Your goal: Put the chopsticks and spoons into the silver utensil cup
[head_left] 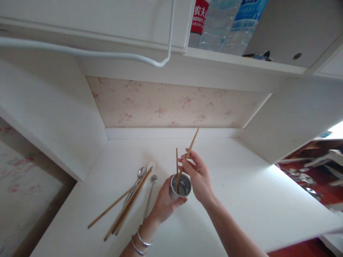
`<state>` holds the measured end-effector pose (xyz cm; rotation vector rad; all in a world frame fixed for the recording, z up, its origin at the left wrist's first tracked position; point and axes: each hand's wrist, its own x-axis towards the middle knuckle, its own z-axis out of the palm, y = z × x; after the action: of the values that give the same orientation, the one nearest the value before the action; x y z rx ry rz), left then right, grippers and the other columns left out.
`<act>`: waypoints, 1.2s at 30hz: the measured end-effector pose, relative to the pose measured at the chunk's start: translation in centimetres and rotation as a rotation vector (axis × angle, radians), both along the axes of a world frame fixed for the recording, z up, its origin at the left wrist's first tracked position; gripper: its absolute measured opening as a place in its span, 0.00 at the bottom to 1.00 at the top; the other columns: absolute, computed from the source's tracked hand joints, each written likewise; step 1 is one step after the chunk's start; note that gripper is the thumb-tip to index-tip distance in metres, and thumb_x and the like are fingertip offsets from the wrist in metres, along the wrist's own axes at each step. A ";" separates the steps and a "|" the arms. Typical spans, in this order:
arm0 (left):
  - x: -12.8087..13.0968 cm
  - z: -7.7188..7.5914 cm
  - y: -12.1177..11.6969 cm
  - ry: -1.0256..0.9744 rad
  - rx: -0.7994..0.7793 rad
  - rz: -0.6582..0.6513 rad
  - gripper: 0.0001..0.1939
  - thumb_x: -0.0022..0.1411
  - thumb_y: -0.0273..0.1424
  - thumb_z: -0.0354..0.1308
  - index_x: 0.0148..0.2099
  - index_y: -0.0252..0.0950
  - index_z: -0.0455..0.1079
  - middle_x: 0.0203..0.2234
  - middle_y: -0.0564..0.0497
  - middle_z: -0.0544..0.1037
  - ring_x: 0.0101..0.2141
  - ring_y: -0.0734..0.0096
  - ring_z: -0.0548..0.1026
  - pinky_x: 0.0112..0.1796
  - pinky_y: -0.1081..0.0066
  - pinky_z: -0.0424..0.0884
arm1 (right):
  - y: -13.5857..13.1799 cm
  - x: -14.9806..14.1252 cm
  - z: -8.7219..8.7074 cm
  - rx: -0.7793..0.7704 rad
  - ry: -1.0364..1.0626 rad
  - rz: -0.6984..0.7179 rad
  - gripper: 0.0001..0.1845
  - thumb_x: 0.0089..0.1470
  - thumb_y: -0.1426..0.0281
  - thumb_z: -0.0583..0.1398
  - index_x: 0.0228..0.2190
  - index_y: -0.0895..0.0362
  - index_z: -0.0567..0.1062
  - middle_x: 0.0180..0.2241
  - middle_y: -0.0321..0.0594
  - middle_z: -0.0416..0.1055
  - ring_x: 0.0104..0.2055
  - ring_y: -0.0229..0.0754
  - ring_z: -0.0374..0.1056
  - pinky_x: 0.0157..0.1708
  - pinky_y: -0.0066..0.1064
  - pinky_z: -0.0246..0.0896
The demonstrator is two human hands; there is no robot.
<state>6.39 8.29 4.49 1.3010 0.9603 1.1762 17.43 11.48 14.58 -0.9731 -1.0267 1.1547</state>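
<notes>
In the head view, my left hand (164, 203) is wrapped round a metal utensil holder (187, 185) with small holes in its bottom. One chopstick (177, 160) stands inside it, leaning on the rim. My right hand (197, 175) pinches another chopstick (193, 140), whose lower end reaches into the holder. Left of my hands lies a loose bundle of chopsticks (128, 208) on the white table. Among and beside them are a metal spoon (141, 172), a long thin spoon (153, 179) and a white round-ended utensil (151, 165), partly covered.
White side panels (292, 117) and a floral back panel (160, 103) enclose the white tabletop (241, 200). Overhead runs a shelf (249, 62) with plastic bottles (219, 25). A white cable (107, 54) hangs across the upper left.
</notes>
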 end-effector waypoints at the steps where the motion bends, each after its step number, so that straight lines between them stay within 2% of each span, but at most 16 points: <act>1: 0.1 0.0 0.0 -0.040 -0.004 -0.022 0.39 0.47 0.40 0.71 0.60 0.39 0.63 0.52 0.42 0.74 0.51 0.55 0.73 0.52 0.58 0.69 | 0.6 1.0 -0.4 -0.018 -0.010 -0.041 0.21 0.49 0.60 0.66 0.44 0.53 0.73 0.40 0.39 0.73 0.45 0.47 0.73 0.42 0.39 0.72; 4: 0.1 -0.2 0.0 -0.066 -0.012 -0.031 0.39 0.47 0.38 0.71 0.60 0.37 0.62 0.53 0.40 0.73 0.52 0.53 0.72 0.54 0.56 0.66 | 1.9 3.0 -2.0 -0.073 -0.067 -0.092 0.18 0.50 0.55 0.65 0.37 0.56 0.76 0.38 0.42 0.75 0.45 0.48 0.73 0.44 0.41 0.70; 7: 0.2 -0.7 0.1 -0.034 -0.013 -0.008 0.40 0.46 0.38 0.72 0.60 0.36 0.63 0.53 0.39 0.73 0.53 0.52 0.71 0.54 0.56 0.66 | 2.3 3.7 -4.1 -0.104 -0.205 -0.077 0.22 0.52 0.52 0.63 0.37 0.58 0.79 0.36 0.45 0.77 0.43 0.48 0.72 0.43 0.41 0.69; 11: 0.1 -1.3 0.3 -0.071 -0.003 -0.039 0.40 0.47 0.36 0.72 0.60 0.37 0.62 0.54 0.39 0.72 0.55 0.52 0.69 0.56 0.54 0.64 | 2.0 3.6 -6.2 -0.083 -0.449 -0.044 0.22 0.55 0.52 0.60 0.36 0.58 0.81 0.34 0.42 0.78 0.39 0.48 0.72 0.41 0.38 0.67; 16: -0.4 -1.0 0.5 -0.148 -0.021 -0.136 0.40 0.48 0.33 0.72 0.61 0.37 0.60 0.56 0.41 0.70 0.56 0.52 0.68 0.57 0.55 0.62 | 1.7 3.3 -7.0 -0.047 -0.591 0.036 0.19 0.58 0.54 0.58 0.32 0.55 0.81 0.34 0.40 0.79 0.38 0.46 0.73 0.39 0.34 0.64; 24: -0.6 -0.7 0.7 -0.185 -0.024 -0.182 0.39 0.48 0.32 0.71 0.61 0.37 0.62 0.57 0.41 0.70 0.57 0.51 0.67 0.58 0.54 0.61 | 1.5 3.3 -7.4 0.038 -0.636 0.075 0.19 0.60 0.56 0.56 0.27 0.54 0.79 0.32 0.38 0.77 0.35 0.43 0.72 0.36 0.32 0.63; 30: -0.9 -0.1 0.8 -0.155 -0.038 -0.205 0.41 0.48 0.32 0.72 0.63 0.39 0.61 0.56 0.42 0.71 0.57 0.51 0.68 0.59 0.53 0.60 | 1.3 3.5 -7.3 -0.005 -0.585 0.131 0.18 0.58 0.55 0.58 0.33 0.54 0.81 0.36 0.41 0.78 0.40 0.47 0.73 0.40 0.35 0.66; 33: -1.2 -0.2 0.8 -0.138 -0.043 -0.219 0.42 0.48 0.32 0.72 0.64 0.40 0.59 0.58 0.42 0.70 0.58 0.51 0.67 0.59 0.51 0.59 | 0.8 4.2 -7.2 -0.062 -0.470 0.157 0.22 0.57 0.52 0.59 0.43 0.54 0.80 0.44 0.44 0.78 0.47 0.50 0.72 0.46 0.39 0.67; 36: -1.4 -0.5 0.7 -0.127 -0.060 -0.232 0.43 0.50 0.33 0.71 0.66 0.42 0.56 0.60 0.43 0.68 0.59 0.51 0.66 0.60 0.50 0.58 | 0.0 5.3 -7.9 -0.092 -0.345 0.243 0.30 0.55 0.50 0.61 0.55 0.51 0.71 0.53 0.45 0.72 0.57 0.53 0.66 0.55 0.46 0.63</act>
<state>5.00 8.98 3.98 1.2378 0.7258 1.0294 22.77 11.45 6.72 -1.1716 -1.4084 1.2674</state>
